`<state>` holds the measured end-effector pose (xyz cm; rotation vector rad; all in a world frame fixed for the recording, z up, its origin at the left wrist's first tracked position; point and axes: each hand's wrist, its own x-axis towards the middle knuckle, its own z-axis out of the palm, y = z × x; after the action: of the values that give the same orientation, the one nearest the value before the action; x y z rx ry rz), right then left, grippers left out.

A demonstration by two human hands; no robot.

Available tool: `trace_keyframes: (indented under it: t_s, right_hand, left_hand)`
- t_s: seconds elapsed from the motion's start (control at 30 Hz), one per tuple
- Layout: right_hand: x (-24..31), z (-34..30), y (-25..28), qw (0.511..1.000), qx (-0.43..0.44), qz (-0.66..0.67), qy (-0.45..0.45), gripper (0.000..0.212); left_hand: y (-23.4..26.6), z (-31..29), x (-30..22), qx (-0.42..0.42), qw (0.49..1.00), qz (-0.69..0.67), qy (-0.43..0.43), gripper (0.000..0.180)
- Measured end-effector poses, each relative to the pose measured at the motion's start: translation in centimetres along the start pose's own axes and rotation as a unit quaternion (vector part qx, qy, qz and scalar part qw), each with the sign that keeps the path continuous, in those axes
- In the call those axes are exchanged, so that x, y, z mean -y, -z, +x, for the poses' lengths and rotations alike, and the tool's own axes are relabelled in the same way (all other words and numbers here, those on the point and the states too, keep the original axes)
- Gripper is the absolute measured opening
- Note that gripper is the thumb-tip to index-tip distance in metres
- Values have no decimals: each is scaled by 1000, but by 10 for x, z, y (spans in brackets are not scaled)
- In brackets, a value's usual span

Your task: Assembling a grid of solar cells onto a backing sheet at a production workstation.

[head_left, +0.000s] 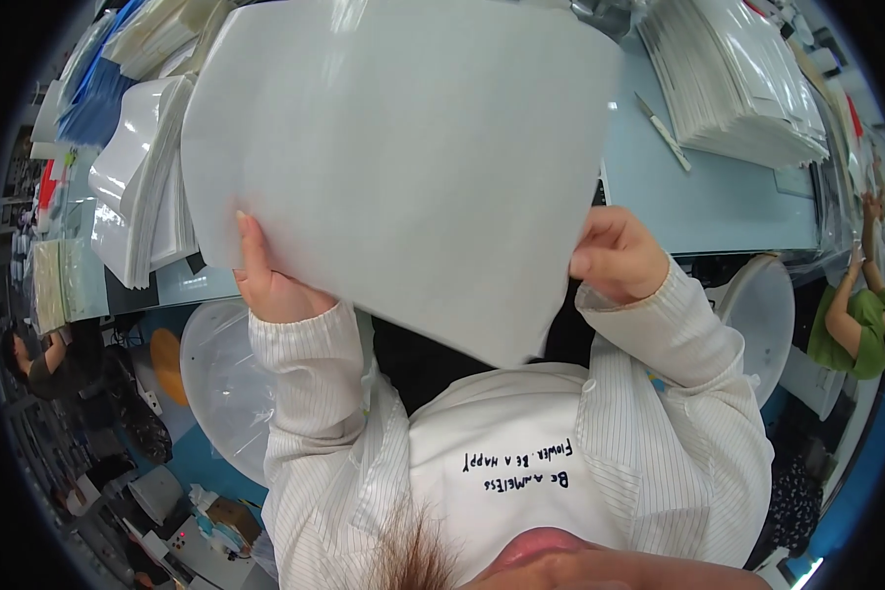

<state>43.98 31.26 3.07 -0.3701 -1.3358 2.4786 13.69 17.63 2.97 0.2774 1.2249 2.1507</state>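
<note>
A large, pale, slightly glossy sheet (393, 167) is held up in front of me, tilted and gently bowed, with its near corner hanging towards my lap. My left hand (283, 285) grips its lower left edge, thumb on the upper face and the other fingers hidden underneath. At the right edge, my right hand (624, 254) is closed, pinching the sheet between thumb and curled fingers. Whether it is one layer or more I cannot tell. The sheet covers much of the table behind it.
A bent stack of glossy white sheets (138, 172) stands to the left, a thick stack (728, 84) at the far right. A slim white pen-like tool (665, 134) lies on the pale blue tabletop (737, 211). Beyond the table's right end is a person in green (851, 329).
</note>
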Motion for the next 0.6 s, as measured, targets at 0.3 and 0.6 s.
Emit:
trace_keyframes:
  t_s: [0.3,0.6]
  right_hand:
    - [37,-16,12,916,-287,-280,-25,21]
    - [44,-19,16,891,-288,-343,-73,54]
  left_hand:
    - [43,-8,-22,91,977,181,62,52]
    - [50,14,-41,219,941,137,218,70]
